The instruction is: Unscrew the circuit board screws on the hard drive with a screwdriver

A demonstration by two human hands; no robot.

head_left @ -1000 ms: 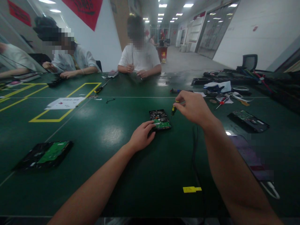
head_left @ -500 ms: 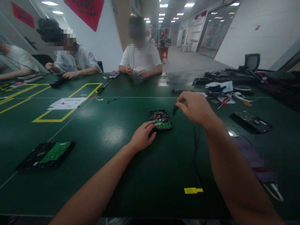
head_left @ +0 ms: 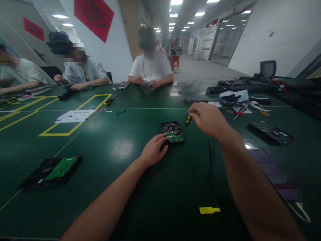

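While right grip (head_left: pixel 206 117) clasps screwdriver (head_left: pixel 188 121), left grip (head_left: pixel 153 150), loosely spread, touches drive casing (head_left: pixel 173 127) bearing green board (head_left: pixel 176 137).

Before me, I see a wide green table (head_left: pixel 160 207), which lies under my right-hand grip (head_left: pixel 207 118) and reaches far to both sides of it. Beyond my grip, a pale grey floor (head_left: pixel 194 72) goes deep into the room, and at its left edge there stands a desk with red front (head_left: pixel 174 63). To the far right of my grip, I find a dark chair back (head_left: pixel 268 68) before a white wall (head_left: pixel 283 36), with glass doors (head_left: pixel 223 43) farther behind. To the far left hangs a red paper (head_left: pixel 93 16) with dark writing. High above my grip, ceiling lamps (head_left: pixel 200 14) shine white.
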